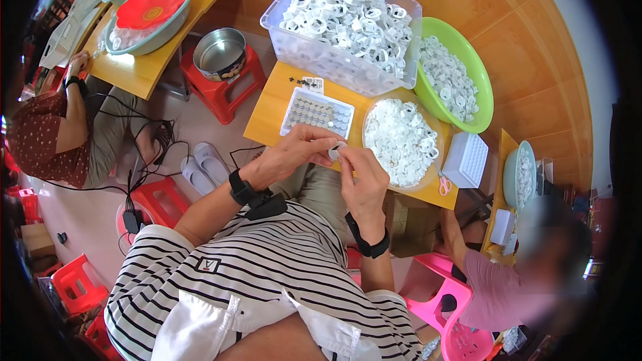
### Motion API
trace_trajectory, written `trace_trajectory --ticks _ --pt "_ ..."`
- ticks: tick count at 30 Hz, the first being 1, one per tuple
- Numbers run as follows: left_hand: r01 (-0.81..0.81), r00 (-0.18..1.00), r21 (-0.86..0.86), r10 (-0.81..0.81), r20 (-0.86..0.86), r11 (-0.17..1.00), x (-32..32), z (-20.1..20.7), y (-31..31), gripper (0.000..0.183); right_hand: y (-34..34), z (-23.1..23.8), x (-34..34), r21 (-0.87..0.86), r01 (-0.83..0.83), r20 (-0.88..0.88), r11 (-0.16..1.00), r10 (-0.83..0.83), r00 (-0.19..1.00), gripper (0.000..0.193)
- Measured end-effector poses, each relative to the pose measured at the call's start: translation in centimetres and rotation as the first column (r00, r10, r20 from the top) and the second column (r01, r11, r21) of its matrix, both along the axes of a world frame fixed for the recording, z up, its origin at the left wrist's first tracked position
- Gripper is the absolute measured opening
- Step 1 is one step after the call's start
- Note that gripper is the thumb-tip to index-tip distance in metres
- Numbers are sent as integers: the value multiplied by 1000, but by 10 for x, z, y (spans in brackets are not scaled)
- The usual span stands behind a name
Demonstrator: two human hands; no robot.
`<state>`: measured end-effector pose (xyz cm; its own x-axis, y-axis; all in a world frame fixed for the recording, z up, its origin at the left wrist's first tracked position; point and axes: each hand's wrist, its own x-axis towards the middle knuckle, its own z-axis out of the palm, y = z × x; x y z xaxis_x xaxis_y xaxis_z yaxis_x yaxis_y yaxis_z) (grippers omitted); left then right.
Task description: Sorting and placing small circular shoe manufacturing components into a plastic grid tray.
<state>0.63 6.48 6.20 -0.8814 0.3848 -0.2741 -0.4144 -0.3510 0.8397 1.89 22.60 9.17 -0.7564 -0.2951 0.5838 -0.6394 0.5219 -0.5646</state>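
Observation:
Both of my hands meet above the near edge of the table. Between the fingertips is a small round white plastic piece [336, 151] with a dark middle; its exact kind is hard to make out. My left hand [294, 150] is closed, pinching it from the left. From the right, the thumb and fingers of my right hand [364, 177] are closed on it too. Just beyond my left hand lies a white tray [344, 119] with rows of silvery round discs [307, 109]. A shallow round tub [438, 155] heaped with small white plastic parts [400, 140] stands beside my right hand.
Behind stand a clear bin [348, 60] and a green basin [478, 83], both full of white parts. Right of the tub are a white box-like tray [466, 159] and pink scissors [445, 186]. A red stool [224, 93] holds a metal tin [219, 53]. People sit at both sides.

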Motion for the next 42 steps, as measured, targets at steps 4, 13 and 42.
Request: trace_trajectory --ticks 4,13,42 --pt "7 1000 -11 -7 -25 1000 1 -2 -1 25 0 0 0 19 0 -13 1000 0 1000 16" --pt "44 990 -50 -50 -133 998 3 4 0 25 3 -5 1 -7 8 112 1000 -7 994 16" --pt "-18 995 82 26 -101 996 9 4 2 24 -11 -8 14 -179 162 163 970 -133 978 16"
